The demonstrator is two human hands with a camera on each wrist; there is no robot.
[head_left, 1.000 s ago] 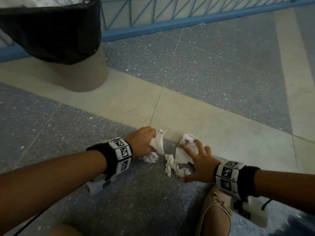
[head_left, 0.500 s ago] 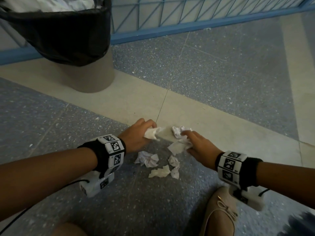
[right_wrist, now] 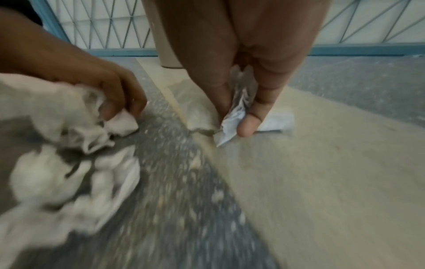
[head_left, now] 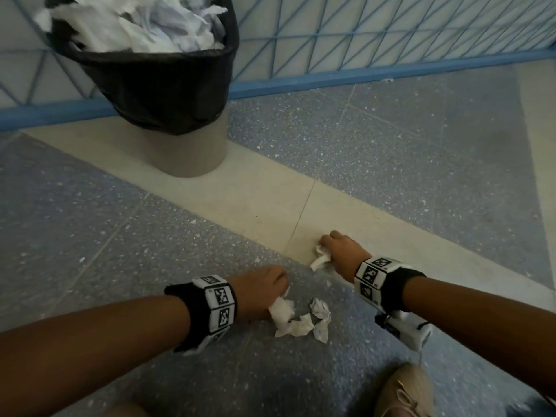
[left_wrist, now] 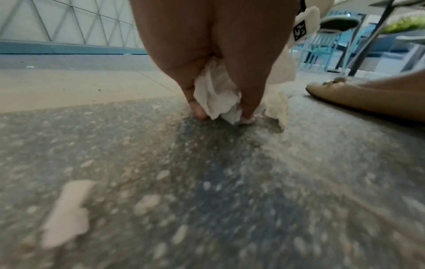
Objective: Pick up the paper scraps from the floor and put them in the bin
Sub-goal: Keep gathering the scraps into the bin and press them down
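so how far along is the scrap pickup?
Done: the bin already brims with crumpled paper, though whether from this job is unclear. In hand: the left hand grips a scrap at the floor, and the right hand pinches another scrap on the beige strip. Left: a few loose scraps lie between the hands, and neither hand has headed for the bin yet.

The floor (head_left: 421, 164) was speckled blue-grey terrazzo, crossed by a pale beige band (head_left: 264, 206) running diagonally with thin joint lines. Along the far side stood a blue metal railing (head_left: 376, 34) of criss-crossed bars over a pale panel, on a blue base rail. In the left wrist view, blue chairs (left_wrist: 322, 45) and dark table legs (left_wrist: 368, 36) stood beyond, dimly lit.
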